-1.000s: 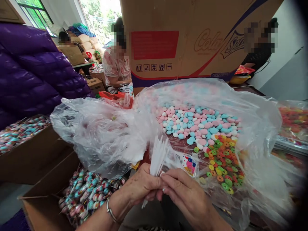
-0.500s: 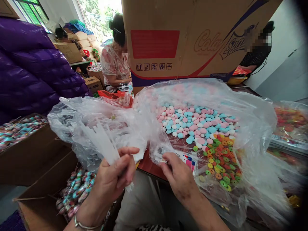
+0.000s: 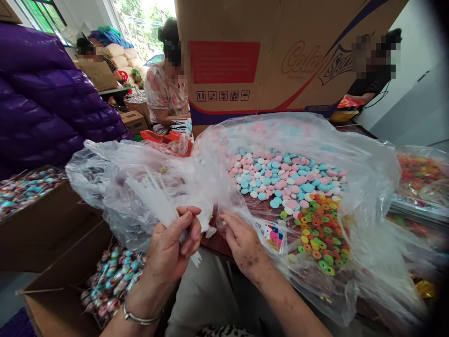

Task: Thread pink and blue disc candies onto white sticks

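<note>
My left hand (image 3: pixel 175 245) is closed around a bundle of thin white sticks (image 3: pixel 150 196), which fan out toward the upper left and poke out below the fist. At the table's front edge, my right hand (image 3: pixel 245 245) has its fingers pressed together beside the clear plastic bag (image 3: pixel 372 164); what they pinch, if anything, is hidden. A small white scrap (image 3: pixel 211 232) lies between the hands. On the open bag are pink, blue and white round candies (image 3: pixel 280 180), with colourful ring-shaped candies (image 3: pixel 321 229) in front of them. Near my right hand is a printed card (image 3: pixel 274 237).
A large cardboard box (image 3: pixel 266 28) stands behind the candies. Crumpled plastic (image 3: pixel 94 182) covers the table's left part. Below left, an open carton (image 3: pixel 45 299) holds wrapped candies (image 3: pixel 112 281). Co-workers sit beyond, one in a patterned shirt (image 3: pixel 161 89). Purple packaging (image 3: pixel 45 89) rises at left.
My right hand has moved left, closer to my left hand, and away from the printed card. My left hand has shifted slightly right with the sticks. The white scrap now shows between them.
</note>
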Available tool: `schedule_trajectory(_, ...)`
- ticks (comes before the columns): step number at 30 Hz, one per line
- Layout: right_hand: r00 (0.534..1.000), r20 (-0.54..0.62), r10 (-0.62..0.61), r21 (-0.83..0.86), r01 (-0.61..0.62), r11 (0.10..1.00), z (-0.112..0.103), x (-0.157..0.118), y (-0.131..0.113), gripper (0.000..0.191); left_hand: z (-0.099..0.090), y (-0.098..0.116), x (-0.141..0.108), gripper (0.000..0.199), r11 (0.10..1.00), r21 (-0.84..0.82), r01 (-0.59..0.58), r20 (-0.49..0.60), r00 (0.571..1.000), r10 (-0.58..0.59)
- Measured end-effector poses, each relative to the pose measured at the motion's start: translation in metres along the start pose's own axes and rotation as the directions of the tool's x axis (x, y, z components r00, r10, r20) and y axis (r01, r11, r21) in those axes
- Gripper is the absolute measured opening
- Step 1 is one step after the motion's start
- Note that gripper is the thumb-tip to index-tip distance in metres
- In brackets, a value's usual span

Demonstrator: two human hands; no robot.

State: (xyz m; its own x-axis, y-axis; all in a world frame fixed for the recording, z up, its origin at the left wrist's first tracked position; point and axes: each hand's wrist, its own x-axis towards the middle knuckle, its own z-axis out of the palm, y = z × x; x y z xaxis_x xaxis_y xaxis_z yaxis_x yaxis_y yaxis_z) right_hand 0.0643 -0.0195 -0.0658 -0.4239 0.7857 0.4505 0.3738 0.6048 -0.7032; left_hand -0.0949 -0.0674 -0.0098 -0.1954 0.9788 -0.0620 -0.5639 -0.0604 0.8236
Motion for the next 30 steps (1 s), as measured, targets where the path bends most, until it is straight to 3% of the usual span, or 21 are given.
schedule_trajectory(5, 0.962, -0.266, 0.061, 0.058, -0.048, 0.997, -0.01, -0.012, -0.014, 0.032, 0.016, -0.002, 0.004, 0.015, 0.998, -0.065, 0.002, 0.01, 1.0, -0.001)
schedule_trajectory(9, 0.897, -0.436, -0.075, -0.029, 0.07, 0.997, -0.02, -0.03, -0.036, 0.046, 0.049, -0.018, -0.004, 0.02, 0.977, -0.192, 0.09, 0.087, 0.993, -0.074)
schedule_trajectory(12, 0.874, -0.467, -0.135, -0.073, 0.114, 0.991, -0.025, -0.04, -0.045, 0.055, 0.075, -0.039, -0.02, 0.024, 0.948, -0.225, 0.224, 0.137, 0.971, -0.196)
schedule_trajectory(18, 0.88, -0.469, 0.077, 0.022, -0.075, 0.997, -0.04, -0.056, -0.038, 0.061, 0.094, -0.057, -0.027, 0.024, 0.93, -0.17, 0.327, 0.168, 0.939, -0.299)
schedule_trajectory(24, 0.836, -0.516, -0.187, -0.273, 0.046, 0.961, -0.049, -0.059, -0.04, 0.053, 0.103, -0.06, -0.023, 0.031, 0.916, -0.124, 0.382, 0.037, 0.924, -0.381)
schedule_trajectory(27, 0.873, -0.485, -0.047, -0.168, -0.04, 0.985, -0.062, -0.057, -0.036, 0.047, 0.103, -0.066, -0.025, 0.029, 0.9, 0.014, 0.436, 0.112, 0.894, -0.434)
schedule_trajectory(30, 0.903, -0.389, 0.18, 0.016, -0.189, 0.982, -0.081, -0.053, -0.026, 0.031, 0.099, -0.074, -0.025, 0.038, 0.852, 0.244, 0.463, 0.261, 0.815, -0.518)
